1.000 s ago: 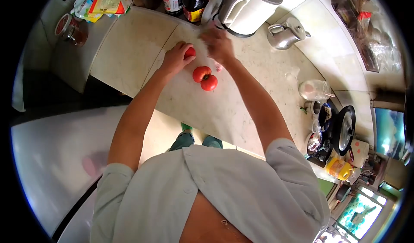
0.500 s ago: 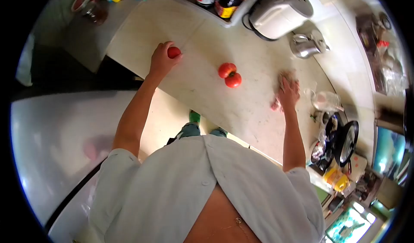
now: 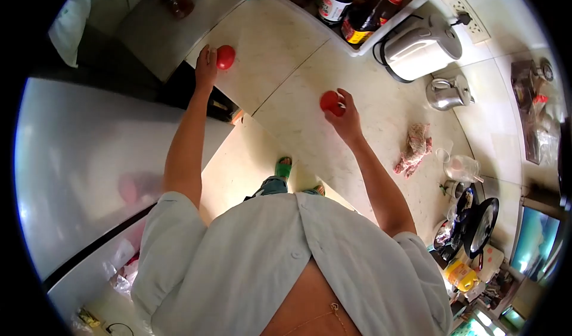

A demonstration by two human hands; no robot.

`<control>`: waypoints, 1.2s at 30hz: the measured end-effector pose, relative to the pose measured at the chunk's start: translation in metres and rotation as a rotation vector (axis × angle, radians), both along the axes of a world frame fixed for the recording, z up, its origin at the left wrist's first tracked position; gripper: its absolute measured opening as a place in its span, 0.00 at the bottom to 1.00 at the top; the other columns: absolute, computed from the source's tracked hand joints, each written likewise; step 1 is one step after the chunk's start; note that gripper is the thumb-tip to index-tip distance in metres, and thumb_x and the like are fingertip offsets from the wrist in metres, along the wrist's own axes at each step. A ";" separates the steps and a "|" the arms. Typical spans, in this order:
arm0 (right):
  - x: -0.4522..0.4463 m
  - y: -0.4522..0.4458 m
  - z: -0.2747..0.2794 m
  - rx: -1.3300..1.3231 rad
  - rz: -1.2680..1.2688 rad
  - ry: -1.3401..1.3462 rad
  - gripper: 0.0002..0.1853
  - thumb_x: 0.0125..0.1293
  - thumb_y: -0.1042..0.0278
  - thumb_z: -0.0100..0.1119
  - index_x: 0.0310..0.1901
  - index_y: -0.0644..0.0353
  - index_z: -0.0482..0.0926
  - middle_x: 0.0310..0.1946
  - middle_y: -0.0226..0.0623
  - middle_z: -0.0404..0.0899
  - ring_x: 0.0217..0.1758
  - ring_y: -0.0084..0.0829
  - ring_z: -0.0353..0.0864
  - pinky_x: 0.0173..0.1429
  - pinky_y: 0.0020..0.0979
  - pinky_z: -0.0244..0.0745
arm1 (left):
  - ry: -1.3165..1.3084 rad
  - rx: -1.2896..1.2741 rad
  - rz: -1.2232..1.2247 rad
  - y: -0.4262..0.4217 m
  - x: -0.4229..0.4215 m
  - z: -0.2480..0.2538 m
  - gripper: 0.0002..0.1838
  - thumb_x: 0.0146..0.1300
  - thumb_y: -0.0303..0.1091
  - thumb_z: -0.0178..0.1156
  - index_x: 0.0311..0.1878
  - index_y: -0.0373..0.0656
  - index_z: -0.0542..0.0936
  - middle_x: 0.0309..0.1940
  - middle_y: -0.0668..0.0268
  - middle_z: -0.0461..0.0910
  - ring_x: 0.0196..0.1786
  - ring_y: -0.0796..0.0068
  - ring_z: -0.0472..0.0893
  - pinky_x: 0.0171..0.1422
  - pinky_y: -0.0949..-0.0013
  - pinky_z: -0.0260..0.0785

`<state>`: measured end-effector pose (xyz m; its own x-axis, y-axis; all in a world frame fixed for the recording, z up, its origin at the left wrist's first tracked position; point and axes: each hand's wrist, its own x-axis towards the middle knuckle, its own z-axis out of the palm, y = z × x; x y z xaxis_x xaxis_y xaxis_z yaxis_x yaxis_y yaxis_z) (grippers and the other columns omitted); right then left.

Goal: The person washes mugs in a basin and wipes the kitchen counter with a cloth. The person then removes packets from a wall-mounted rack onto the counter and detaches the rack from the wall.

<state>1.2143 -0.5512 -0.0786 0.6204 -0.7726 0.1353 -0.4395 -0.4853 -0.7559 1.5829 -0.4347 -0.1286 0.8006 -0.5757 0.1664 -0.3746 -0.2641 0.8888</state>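
My left hand [image 3: 207, 66] is at the left edge of the counter, right beside a red tomato [image 3: 226, 57]. Its fingers lie along the tomato's left side rather than around it, and look loosely open. Near the middle of the counter, my right hand [image 3: 346, 120] has its thumb and fingers around a red tomato [image 3: 329, 101]. Blur and the fingers partly cover the red there, so I cannot tell whether a second tomato is in this grasp. A piece of raw meat [image 3: 415, 149] lies on the counter to the right.
Sauce bottles [image 3: 336, 1] stand in a white rack [image 3: 356, 51] at the back. An electric kettle [image 3: 420, 50] and a steel pot [image 3: 447, 93] stand by the wall. Black pans [image 3: 481, 227] are on the right. A fridge [image 3: 95, 157] borders the left.
My right hand has left the meat, moving left to the tomatoes in the middle. My left hand's grip on its tomato has loosened. The view has shifted.
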 end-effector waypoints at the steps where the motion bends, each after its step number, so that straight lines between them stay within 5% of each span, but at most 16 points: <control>1: 0.019 0.005 -0.004 0.340 -0.024 -0.134 0.29 0.45 0.72 0.61 0.52 0.58 0.66 0.46 0.40 0.70 0.44 0.39 0.73 0.41 0.34 0.74 | -0.011 -0.039 0.080 0.006 -0.003 0.000 0.27 0.61 0.49 0.47 0.53 0.34 0.67 0.50 0.49 0.70 0.53 0.57 0.70 0.56 0.65 0.61; 3: 0.061 0.013 -0.011 0.838 -0.006 -0.271 0.28 0.47 0.67 0.63 0.52 0.61 0.66 0.42 0.39 0.72 0.40 0.33 0.75 0.34 0.30 0.75 | -0.002 -0.069 0.199 0.019 -0.009 0.001 0.21 0.63 0.40 0.47 0.53 0.34 0.68 0.49 0.52 0.71 0.52 0.62 0.72 0.56 0.68 0.61; 6: 0.110 0.022 -0.011 1.123 0.098 -0.222 0.28 0.47 0.62 0.64 0.50 0.60 0.67 0.40 0.40 0.73 0.36 0.32 0.76 0.31 0.30 0.76 | 0.009 -0.141 0.218 0.042 -0.028 -0.003 0.17 0.62 0.35 0.50 0.51 0.36 0.69 0.47 0.57 0.72 0.48 0.68 0.73 0.52 0.71 0.64; 10: 0.122 0.023 -0.008 0.406 0.190 0.112 0.19 0.50 0.54 0.59 0.39 0.58 0.76 0.33 0.40 0.78 0.35 0.35 0.78 0.39 0.31 0.73 | -0.191 -0.032 0.160 0.064 -0.034 -0.007 0.16 0.61 0.32 0.52 0.51 0.37 0.70 0.46 0.60 0.71 0.45 0.71 0.73 0.49 0.71 0.65; 14: 0.094 0.001 0.011 0.213 0.139 0.322 0.15 0.51 0.54 0.58 0.36 0.54 0.78 0.31 0.37 0.79 0.35 0.38 0.77 0.40 0.34 0.72 | -0.063 -0.030 0.115 0.061 -0.056 0.034 0.16 0.62 0.34 0.50 0.52 0.37 0.69 0.47 0.60 0.71 0.47 0.70 0.72 0.51 0.70 0.64; 16: 0.072 -0.022 0.005 0.043 -0.017 0.063 0.12 0.51 0.59 0.58 0.36 0.54 0.78 0.29 0.36 0.77 0.36 0.40 0.76 0.41 0.36 0.71 | -0.059 -0.030 0.072 0.050 -0.060 0.042 0.16 0.62 0.34 0.50 0.51 0.37 0.69 0.47 0.60 0.70 0.47 0.70 0.72 0.51 0.70 0.64; 19: 0.036 -0.082 0.047 -0.248 -0.635 -0.382 0.17 0.50 0.72 0.59 0.44 0.63 0.72 0.38 0.43 0.73 0.43 0.41 0.73 0.47 0.36 0.67 | -0.135 -0.039 -0.036 0.035 -0.066 0.038 0.16 0.62 0.34 0.50 0.51 0.37 0.70 0.47 0.60 0.70 0.48 0.70 0.72 0.51 0.71 0.64; 21: 0.020 -0.122 0.071 -0.343 -0.802 -0.483 0.21 0.49 0.69 0.61 0.45 0.67 0.69 0.41 0.48 0.69 0.43 0.43 0.70 0.49 0.37 0.66 | -0.083 -0.044 -0.127 0.025 -0.088 0.054 0.14 0.61 0.32 0.51 0.49 0.38 0.70 0.47 0.60 0.71 0.49 0.69 0.71 0.52 0.70 0.63; 22: 0.023 -0.144 0.071 -0.250 -0.868 -0.578 0.26 0.47 0.65 0.64 0.47 0.68 0.67 0.40 0.44 0.69 0.42 0.39 0.69 0.48 0.37 0.65 | -0.087 -0.050 -0.138 0.018 -0.102 0.054 0.14 0.61 0.32 0.51 0.49 0.38 0.70 0.47 0.60 0.71 0.49 0.69 0.71 0.52 0.70 0.63; 24: 0.019 -0.169 0.096 0.199 -0.675 -0.543 0.24 0.48 0.62 0.63 0.46 0.64 0.69 0.44 0.39 0.70 0.47 0.31 0.67 0.46 0.35 0.66 | -0.147 -0.149 -0.271 0.006 -0.128 0.053 0.13 0.60 0.31 0.52 0.47 0.38 0.71 0.47 0.60 0.71 0.50 0.66 0.71 0.53 0.68 0.63; 27: 0.022 -0.176 0.125 0.785 -0.629 -0.846 0.17 0.49 0.62 0.65 0.40 0.54 0.71 0.39 0.31 0.72 0.45 0.29 0.68 0.42 0.44 0.66 | -0.245 -0.108 -0.371 -0.003 -0.161 0.067 0.12 0.59 0.31 0.52 0.46 0.39 0.72 0.47 0.59 0.71 0.50 0.63 0.70 0.54 0.66 0.62; 30: 0.011 -0.185 0.123 0.822 -0.585 -0.836 0.18 0.46 0.64 0.65 0.38 0.58 0.69 0.31 0.34 0.73 0.39 0.31 0.70 0.32 0.40 0.69 | -0.204 -0.132 -0.426 -0.003 -0.176 0.072 0.12 0.59 0.31 0.52 0.45 0.38 0.72 0.46 0.59 0.71 0.50 0.62 0.70 0.54 0.66 0.62; 32: 0.000 -0.181 0.121 0.821 -0.746 -0.808 0.16 0.47 0.65 0.64 0.37 0.58 0.71 0.34 0.34 0.72 0.39 0.32 0.69 0.39 0.48 0.71 | -0.224 -0.108 -0.443 0.001 -0.177 0.071 0.12 0.59 0.31 0.53 0.45 0.39 0.72 0.46 0.59 0.71 0.50 0.62 0.71 0.54 0.66 0.63; 36: -0.030 -0.161 0.125 0.816 -0.736 -0.738 0.15 0.47 0.67 0.63 0.37 0.59 0.72 0.31 0.34 0.70 0.38 0.30 0.69 0.37 0.48 0.71 | -0.310 -0.098 -0.455 0.003 -0.175 0.074 0.11 0.57 0.29 0.53 0.44 0.39 0.73 0.47 0.59 0.71 0.49 0.63 0.72 0.51 0.67 0.65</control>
